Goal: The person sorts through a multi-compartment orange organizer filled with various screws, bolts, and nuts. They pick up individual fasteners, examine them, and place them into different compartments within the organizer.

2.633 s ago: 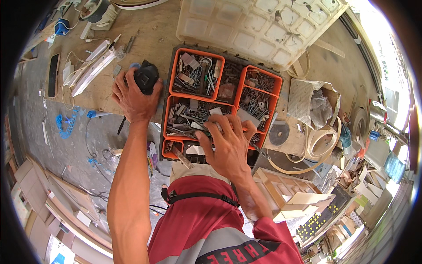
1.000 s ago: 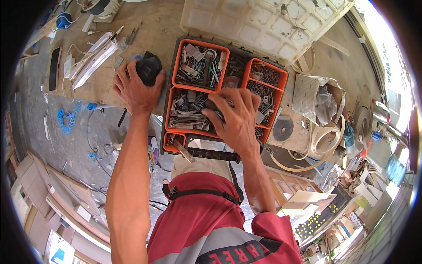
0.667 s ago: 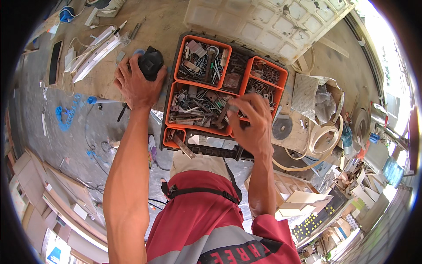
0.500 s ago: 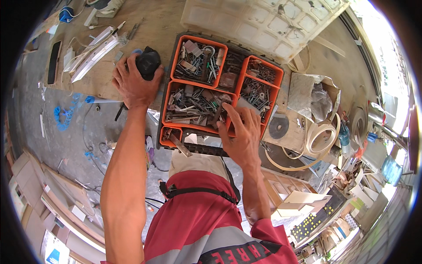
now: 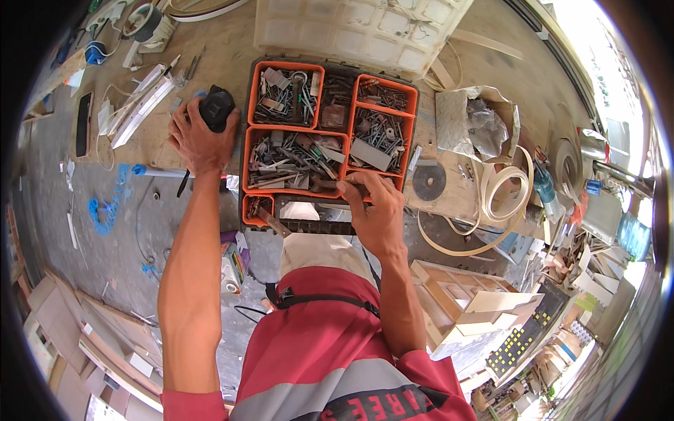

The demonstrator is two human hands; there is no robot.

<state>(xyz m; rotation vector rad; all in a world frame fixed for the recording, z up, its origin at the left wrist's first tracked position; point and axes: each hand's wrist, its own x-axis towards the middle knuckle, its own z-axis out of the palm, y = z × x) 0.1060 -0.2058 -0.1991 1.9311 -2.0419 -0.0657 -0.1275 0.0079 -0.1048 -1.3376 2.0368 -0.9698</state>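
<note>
My left hand [image 5: 202, 144] is wrapped round a black tape measure [image 5: 217, 109], resting on the workbench just left of the organizer box. A dark strap hangs below that hand. My right hand [image 5: 375, 210] is over the front edge of the organizer box [image 5: 333, 226], thumb and fingertips pinched at a small rusty-brown metal piece [image 5: 324, 184]; its far end is partly hidden by the fingers. Orange bins [image 5: 243, 160] in the box hold screws, nails and assorted metal parts. A flat metal strip [image 5: 274, 222] sticks out of the small front-left bin.
The box's translucent lid [image 5: 351, 35] lies open behind it. To the right are a grey disc [image 5: 429, 181], an open carton [image 5: 453, 116] and coiled edging strip [image 5: 523, 203]. A phone [image 5: 83, 125] and white profiles [image 5: 142, 112] lie at the left.
The view has shifted, so the box sits further left in the picture. My right hand has drawn back toward the box's front edge, its fingers closing at the brown piece. My left hand keeps the tape measure.
</note>
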